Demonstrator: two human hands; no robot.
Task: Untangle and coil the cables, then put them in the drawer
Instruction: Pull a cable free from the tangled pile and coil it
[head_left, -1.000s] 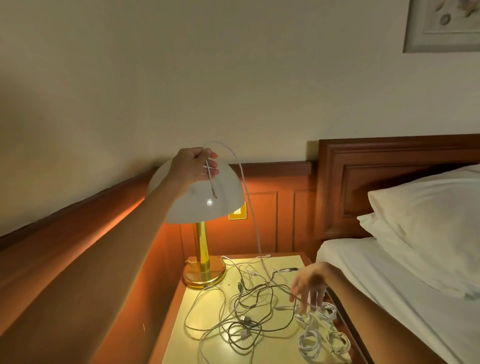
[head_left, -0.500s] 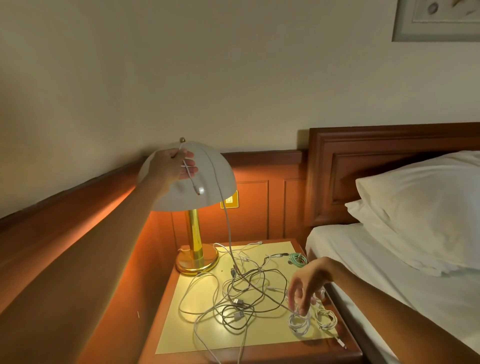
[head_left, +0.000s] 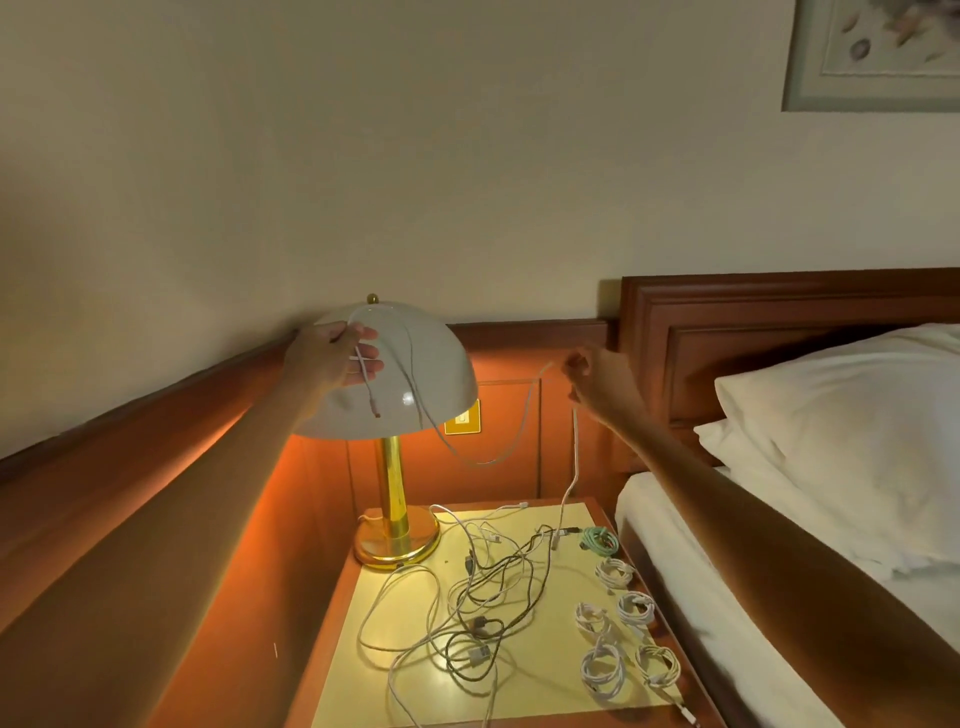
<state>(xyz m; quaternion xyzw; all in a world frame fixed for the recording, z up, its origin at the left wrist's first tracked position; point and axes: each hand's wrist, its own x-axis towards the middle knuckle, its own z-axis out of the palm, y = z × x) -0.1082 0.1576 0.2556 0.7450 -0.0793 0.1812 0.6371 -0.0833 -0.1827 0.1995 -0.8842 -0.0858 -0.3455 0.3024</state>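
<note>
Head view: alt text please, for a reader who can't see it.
Both hands hold one white cable up in front of a lamp, left hand and right hand apart. Below, a nightstand carries a cable tangle and six coils.

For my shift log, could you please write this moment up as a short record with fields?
Setting: nightstand beside a bed
Left hand: raised, grip on one end of a white cable
Right hand: raised, pinching the same cable further along
Cable slack: sags between the hands
Tangle: loose white and dark cables on the nightstand
Coiled: five white bundles, one green bundle
Other: lit lamp
Drawer: not visible
</note>
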